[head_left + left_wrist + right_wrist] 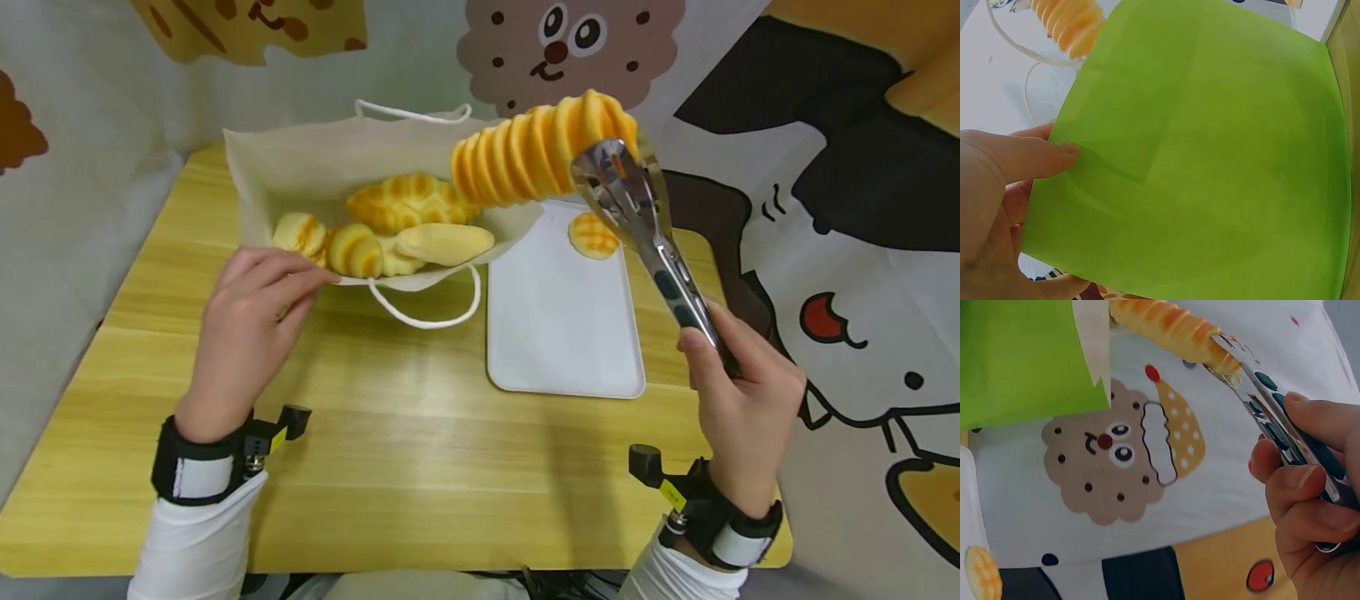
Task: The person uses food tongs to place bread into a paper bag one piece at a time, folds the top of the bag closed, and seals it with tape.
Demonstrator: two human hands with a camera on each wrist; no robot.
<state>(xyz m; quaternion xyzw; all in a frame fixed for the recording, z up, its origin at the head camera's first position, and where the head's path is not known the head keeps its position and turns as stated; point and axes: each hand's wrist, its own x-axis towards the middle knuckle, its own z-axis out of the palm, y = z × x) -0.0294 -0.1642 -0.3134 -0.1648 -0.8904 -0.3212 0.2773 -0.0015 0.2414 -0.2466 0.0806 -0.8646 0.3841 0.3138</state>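
Note:
My right hand (750,392) grips metal tongs (667,275) with dark green grip patches. Between the tong tips is a long ridged bread roll (540,150), held in the air at the right end of the paper bag's opening. My left hand (251,321) pinches the near rim of the paper bag (300,154). In the left wrist view the bag's green outer side (1197,156) shows, with the thumb pressed on its edge. Inside the bag lie several breads, among them a scored oval loaf (408,202), a smooth pale roll (445,242) and a small croissant (355,250).
A white tray (566,333) lies right of the bag on the wooden table (420,467). One round checkered bun (592,236) sits near its far right corner. White rope handles (427,321) hang from the bag. Behind the table is a cartoon-printed cloth (847,333).

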